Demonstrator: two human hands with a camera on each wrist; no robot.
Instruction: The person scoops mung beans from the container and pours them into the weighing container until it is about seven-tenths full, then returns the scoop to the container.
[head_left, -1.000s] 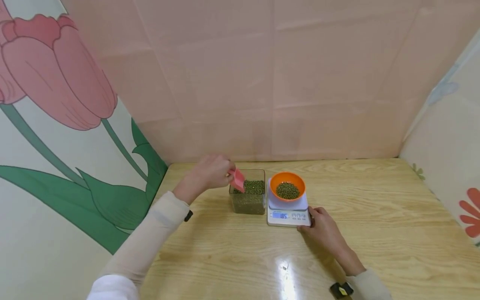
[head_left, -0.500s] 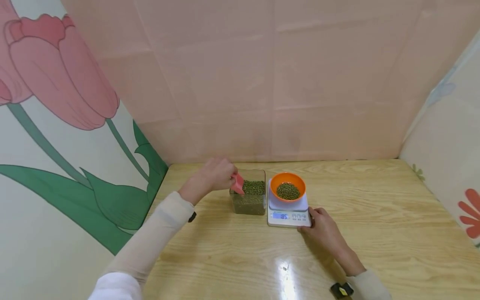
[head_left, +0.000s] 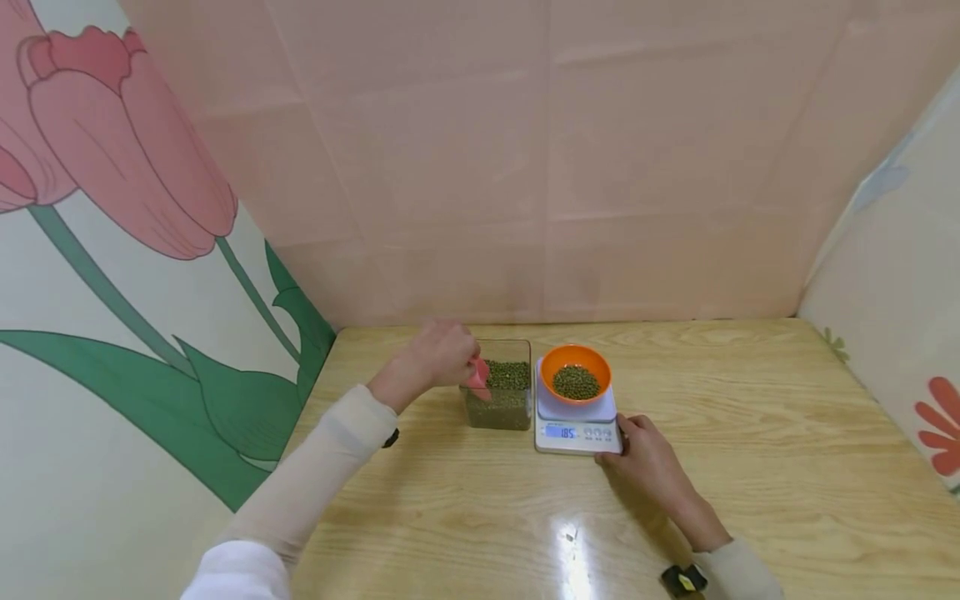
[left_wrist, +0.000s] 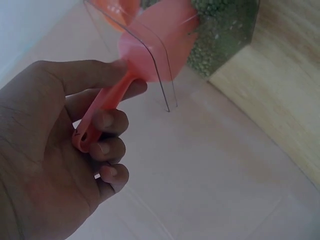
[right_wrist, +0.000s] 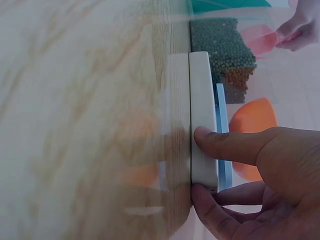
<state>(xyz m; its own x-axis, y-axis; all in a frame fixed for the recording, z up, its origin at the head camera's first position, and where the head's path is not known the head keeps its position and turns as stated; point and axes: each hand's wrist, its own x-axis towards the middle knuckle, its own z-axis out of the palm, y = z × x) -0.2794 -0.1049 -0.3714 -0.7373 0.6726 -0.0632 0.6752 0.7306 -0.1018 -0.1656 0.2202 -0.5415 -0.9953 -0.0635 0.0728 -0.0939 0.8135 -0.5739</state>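
Nearest, at the scale's four o'clock, the scale [head_left: 550, 445] is pinched at its corner by the thumb and fingers of the right hand [head_left: 647, 456]. If that corner is pressed or tugged, the figure on the display [head_left: 564, 432], read as 185, could be disturbed, and the orange bowl [head_left: 576, 355] at twelve o'clock from it could be jolted. At the scale's nine o'clock, the pink scoop [head_left: 478, 377] is held inside the clear container [head_left: 501, 411], its handle gripped by the curled fingers of the left hand [head_left: 444, 353], at the container's ten o'clock. If the scoop is overfilled or tilted too soon, green beans [head_left: 510, 374] could be dropped between container and scale; if a wall is caught, the container, steadied by neither hand, could be shifted.

In the right wrist view the thumb is seen laid along the scale's side, a contact barely shown from above. Only in the head view are the display and the beans inside the bowl shown. The holed handle end is revealed by the left wrist view alone. How deeply the scoop is sunk cannot be told.
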